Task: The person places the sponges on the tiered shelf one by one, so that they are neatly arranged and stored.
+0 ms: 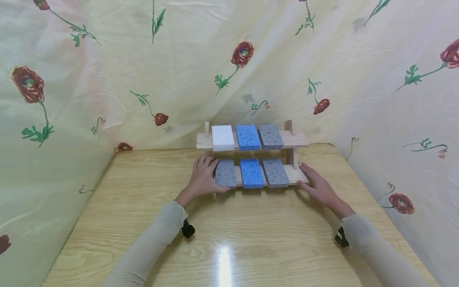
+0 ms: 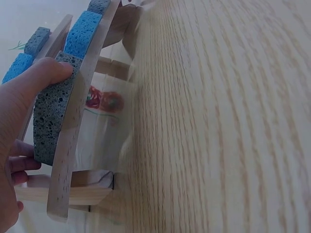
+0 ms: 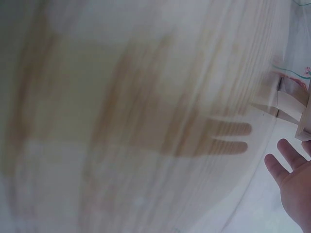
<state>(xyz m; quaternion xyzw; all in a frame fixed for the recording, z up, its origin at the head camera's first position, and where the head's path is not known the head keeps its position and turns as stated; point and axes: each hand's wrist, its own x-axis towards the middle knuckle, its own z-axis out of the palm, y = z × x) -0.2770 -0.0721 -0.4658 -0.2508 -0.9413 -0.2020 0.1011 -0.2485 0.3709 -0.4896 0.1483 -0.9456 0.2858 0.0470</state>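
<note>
At the left end of the lower board of a wooden two-tier rack, my left hand grips a grey speckled sponge. In the left wrist view the thumb lies on one end of this sponge and the fingers reach the other. My right hand holds the right end of the same board, thumb at the front edge and a fingertip toward the back. In the right wrist view two fingers of that hand extend beside the board's end; the thumb is out of sight. Beside the gripped sponge lie a blue sponge and another grey sponge.
The upper board carries a white sponge-like block, a blue sponge and a grey sponge. The rack stands on a wood-grain table, near its back edge. Flower-patterned cloth hangs behind and at both sides.
</note>
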